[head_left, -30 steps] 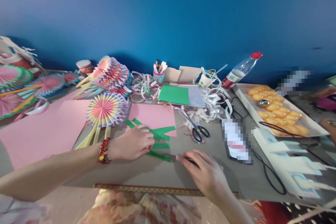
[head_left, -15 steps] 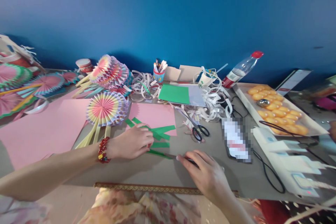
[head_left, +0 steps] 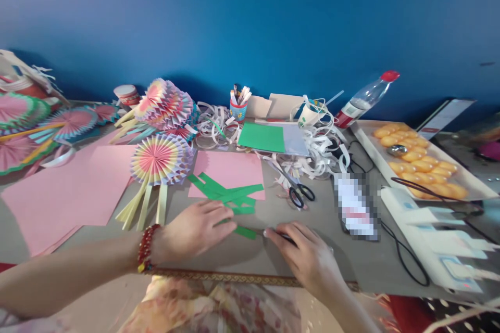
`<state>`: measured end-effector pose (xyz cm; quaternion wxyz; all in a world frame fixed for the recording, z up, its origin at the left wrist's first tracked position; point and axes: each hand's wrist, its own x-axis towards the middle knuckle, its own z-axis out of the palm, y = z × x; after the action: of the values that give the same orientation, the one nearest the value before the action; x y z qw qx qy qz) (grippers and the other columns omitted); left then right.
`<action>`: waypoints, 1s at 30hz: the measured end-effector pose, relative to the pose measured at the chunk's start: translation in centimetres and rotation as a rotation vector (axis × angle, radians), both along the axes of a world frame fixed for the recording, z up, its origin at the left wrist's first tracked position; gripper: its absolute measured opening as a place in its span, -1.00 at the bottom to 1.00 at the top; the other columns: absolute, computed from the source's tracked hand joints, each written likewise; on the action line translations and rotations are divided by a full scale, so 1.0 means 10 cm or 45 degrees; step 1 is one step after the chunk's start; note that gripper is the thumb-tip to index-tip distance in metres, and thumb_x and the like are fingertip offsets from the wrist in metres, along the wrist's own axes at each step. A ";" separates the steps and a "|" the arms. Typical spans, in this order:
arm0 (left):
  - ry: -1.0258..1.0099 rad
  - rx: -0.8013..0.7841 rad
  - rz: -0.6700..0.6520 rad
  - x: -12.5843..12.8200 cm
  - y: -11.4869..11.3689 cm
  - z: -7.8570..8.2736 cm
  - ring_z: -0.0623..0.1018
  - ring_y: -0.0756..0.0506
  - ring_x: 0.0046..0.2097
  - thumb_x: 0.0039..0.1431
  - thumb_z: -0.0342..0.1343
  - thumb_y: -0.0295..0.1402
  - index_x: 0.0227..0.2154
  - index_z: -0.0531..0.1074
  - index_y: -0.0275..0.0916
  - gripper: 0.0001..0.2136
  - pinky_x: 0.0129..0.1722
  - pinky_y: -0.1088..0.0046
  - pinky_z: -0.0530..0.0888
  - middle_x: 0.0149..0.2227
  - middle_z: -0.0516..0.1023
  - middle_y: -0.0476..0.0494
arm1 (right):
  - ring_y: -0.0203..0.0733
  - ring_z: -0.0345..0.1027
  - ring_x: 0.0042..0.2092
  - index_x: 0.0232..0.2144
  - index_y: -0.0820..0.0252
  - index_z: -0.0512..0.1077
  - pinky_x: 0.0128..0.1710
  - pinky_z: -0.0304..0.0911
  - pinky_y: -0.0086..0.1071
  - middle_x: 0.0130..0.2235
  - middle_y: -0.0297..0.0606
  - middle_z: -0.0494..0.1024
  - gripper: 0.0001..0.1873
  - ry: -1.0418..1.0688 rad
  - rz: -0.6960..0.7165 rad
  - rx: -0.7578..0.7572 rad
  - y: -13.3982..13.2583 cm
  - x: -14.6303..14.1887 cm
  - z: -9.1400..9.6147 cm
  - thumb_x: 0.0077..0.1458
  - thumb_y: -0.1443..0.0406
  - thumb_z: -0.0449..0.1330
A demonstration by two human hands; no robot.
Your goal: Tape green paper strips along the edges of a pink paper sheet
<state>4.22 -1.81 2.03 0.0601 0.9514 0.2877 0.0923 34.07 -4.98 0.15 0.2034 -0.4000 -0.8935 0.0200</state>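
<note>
My left hand (head_left: 203, 229), a red beaded bracelet at its wrist, is bent over a green paper strip (head_left: 245, 232) and holds it down on the table. Its fingers cover the strip's left part. My right hand (head_left: 307, 250) is closed around a slim dark-handled tool (head_left: 287, 238) whose thin tip meets the strip's right end; most of the tool is hidden. Just beyond my left hand, several green strips (head_left: 226, 193) lie crossed, partly over a pink paper sheet (head_left: 234, 164). Black-handled scissors (head_left: 300, 193) rest apart from my right hand.
A folded paper rosette (head_left: 156, 158) and large pink sheets (head_left: 74, 187) lie left. At the back are a green sheet (head_left: 261, 137), white paper scraps (head_left: 322, 151) and a pen cup (head_left: 238, 109). A bottle (head_left: 365, 101), phone (head_left: 356, 208), power strip (head_left: 429, 239) and food tray (head_left: 361, 140) stand right.
My left hand has moved slightly down and toward me, uncovering more of the crossed green strips. My right hand stays nearly in place with the tool. The view has shifted a little.
</note>
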 end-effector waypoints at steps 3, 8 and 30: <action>0.089 0.122 -0.074 0.09 -0.04 -0.13 0.47 -0.15 -0.08 0.36 -0.02 -0.45 -0.05 0.40 -0.17 -0.81 -0.14 0.30 0.41 -0.05 0.49 -0.18 | -0.22 0.38 -0.22 -0.09 0.11 0.55 -0.22 0.26 -0.42 -0.28 -0.20 0.54 -0.64 -0.005 0.009 0.023 0.00 -0.01 0.01 0.34 0.37 -0.04; 0.142 0.154 -0.081 0.14 0.03 -0.26 0.47 -0.15 -0.13 0.36 -0.01 -0.45 -0.06 0.40 -0.20 -0.83 -0.18 0.31 0.40 -0.14 0.50 -0.15 | -0.23 0.35 -0.25 -0.16 0.13 0.56 -0.24 0.24 -0.42 -0.28 -0.20 0.54 -0.63 0.010 -0.006 0.018 -0.02 -0.02 0.01 0.36 0.37 -0.07; 0.125 -0.181 -0.350 0.17 -0.03 -0.28 -0.09 -0.22 0.43 0.31 -0.16 0.10 0.39 -0.16 -0.38 -0.21 0.39 0.13 -0.18 0.43 -0.15 -0.28 | -0.21 0.37 -0.21 -0.08 0.09 0.53 -0.16 0.20 -0.38 -0.26 -0.24 0.53 -0.69 -0.029 -0.060 -0.087 -0.17 0.00 -0.09 0.34 0.37 0.01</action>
<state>5.93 -2.10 -0.76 0.1252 0.9785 0.1632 0.0161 34.08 -6.68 -0.78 0.1798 -0.4277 -0.8849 0.0414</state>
